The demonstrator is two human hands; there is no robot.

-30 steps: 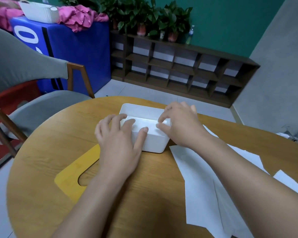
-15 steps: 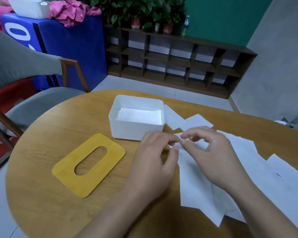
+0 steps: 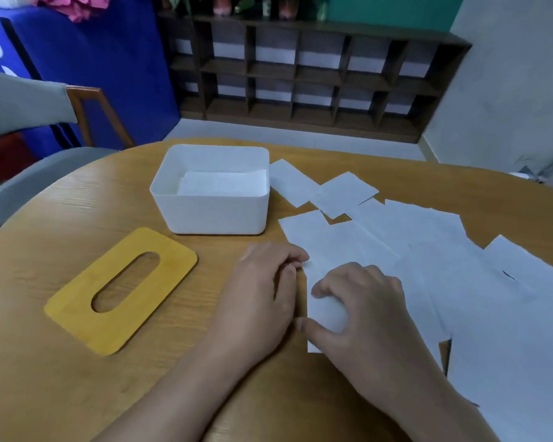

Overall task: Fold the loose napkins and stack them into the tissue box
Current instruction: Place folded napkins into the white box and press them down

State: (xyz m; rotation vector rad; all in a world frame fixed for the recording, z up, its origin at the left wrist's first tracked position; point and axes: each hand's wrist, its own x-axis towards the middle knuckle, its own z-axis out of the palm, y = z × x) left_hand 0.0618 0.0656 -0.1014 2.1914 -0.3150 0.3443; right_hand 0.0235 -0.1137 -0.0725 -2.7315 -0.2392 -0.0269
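apparently both hands' grip on napkin (image 3: 324, 309) edge

Bare wood is showing along the near-left of the table (image 3: 61, 218), so there's room to slide a hand in there. The yellow lid (image 3: 122, 290) is lying flat just left of the left hand (image 3: 262, 291), low enough to pass over. The open tissue box (image 3: 213, 215) is standing behind the hands, walls blocking a low straight reach. The loose napkins (image 3: 444, 250) are covering the whole right side. A chair (image 3: 23, 173) is crowding the left edge.
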